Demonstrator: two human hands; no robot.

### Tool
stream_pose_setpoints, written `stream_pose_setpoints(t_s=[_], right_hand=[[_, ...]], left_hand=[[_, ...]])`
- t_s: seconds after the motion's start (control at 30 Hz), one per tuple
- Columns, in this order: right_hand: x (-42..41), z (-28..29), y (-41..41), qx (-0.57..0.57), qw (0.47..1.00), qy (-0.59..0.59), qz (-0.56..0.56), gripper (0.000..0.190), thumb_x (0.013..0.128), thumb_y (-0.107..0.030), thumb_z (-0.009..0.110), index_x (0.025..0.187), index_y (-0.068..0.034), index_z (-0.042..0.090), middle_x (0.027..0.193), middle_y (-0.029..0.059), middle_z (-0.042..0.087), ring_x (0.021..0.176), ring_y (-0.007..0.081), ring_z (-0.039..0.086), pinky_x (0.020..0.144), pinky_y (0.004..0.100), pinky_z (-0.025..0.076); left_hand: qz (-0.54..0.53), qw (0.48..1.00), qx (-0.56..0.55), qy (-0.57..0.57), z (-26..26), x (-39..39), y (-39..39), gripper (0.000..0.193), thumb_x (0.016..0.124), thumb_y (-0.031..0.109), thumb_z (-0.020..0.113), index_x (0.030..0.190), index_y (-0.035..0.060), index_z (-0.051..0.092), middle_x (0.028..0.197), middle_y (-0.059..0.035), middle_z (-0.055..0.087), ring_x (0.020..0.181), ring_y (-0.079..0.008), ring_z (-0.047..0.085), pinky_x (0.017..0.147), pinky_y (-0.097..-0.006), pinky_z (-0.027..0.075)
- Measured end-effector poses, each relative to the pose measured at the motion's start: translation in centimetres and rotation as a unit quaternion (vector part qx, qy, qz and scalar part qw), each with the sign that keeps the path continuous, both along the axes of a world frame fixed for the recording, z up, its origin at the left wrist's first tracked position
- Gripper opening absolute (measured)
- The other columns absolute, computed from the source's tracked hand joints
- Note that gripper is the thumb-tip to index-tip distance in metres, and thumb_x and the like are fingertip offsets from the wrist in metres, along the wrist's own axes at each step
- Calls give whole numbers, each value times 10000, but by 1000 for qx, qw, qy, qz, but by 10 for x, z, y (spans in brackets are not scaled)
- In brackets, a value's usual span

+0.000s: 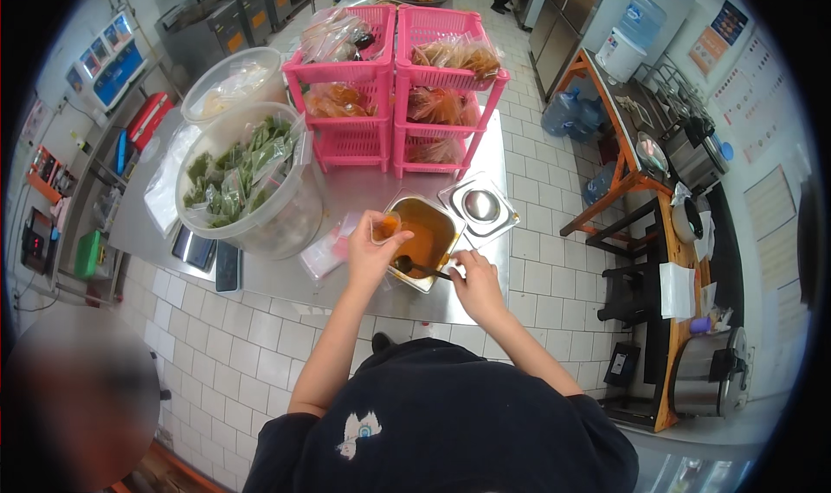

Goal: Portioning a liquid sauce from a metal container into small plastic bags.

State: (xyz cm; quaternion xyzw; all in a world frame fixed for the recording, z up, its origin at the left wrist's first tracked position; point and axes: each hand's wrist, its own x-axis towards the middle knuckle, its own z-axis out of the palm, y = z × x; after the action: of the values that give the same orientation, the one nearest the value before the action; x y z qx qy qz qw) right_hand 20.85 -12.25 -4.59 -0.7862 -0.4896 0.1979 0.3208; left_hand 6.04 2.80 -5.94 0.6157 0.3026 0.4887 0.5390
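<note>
My left hand (371,253) pinches a small clear plastic bag (385,228) with some orange sauce inside, over the left edge of a steel food pan (462,228). Orange-brown sauce (425,230) fills part of that pan. In my right hand (479,286) is the dark handle of a ladle (425,271), whose small bowl rests low inside the pan. The pan's steel lid (498,225) lies beside it at the upper right. A stack of flat clear plastic bags (319,262) is on the steel table (285,295), left of my left hand.
Pink tiered baskets (344,71) of bagged food stand behind the pan. To the left are a clear tub (266,223) of bagged green leaves, another tub (188,100), and a phone (227,267) near the table edge. A person (84,389) is at the lower left.
</note>
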Motion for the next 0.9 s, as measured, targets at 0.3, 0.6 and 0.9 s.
stream_pose_setpoints(t_s=[0.3,0.6,0.9], right_hand=[[-24,80,25,230,956,-52,172,148,836,-57,662,972,-29,611,938,95,538,906,294,550,772,386,459],[-31,95,20,286,944,79,146,188,858,35,635,1027,-24,578,858,93,592,754,225,619,674,319,508],[-32,98,30,186,953,105,217,71,849,-28,643,875,6,586,807,92,565,709,203,596,637,303,485]], left_hand=[[-76,990,21,120,29,-12,-26,294,790,29,707,1004,55,508,955,-32,580,855,-100,531,786,-248,431],[-108,993,-46,-26,40,-37,-40,134,983,149,570,1005,18,589,820,-26,659,765,-77,607,719,-236,470],[-58,991,109,50,58,-55,-44,106,936,88,606,920,-12,637,739,-79,672,645,-111,625,620,-260,495]])
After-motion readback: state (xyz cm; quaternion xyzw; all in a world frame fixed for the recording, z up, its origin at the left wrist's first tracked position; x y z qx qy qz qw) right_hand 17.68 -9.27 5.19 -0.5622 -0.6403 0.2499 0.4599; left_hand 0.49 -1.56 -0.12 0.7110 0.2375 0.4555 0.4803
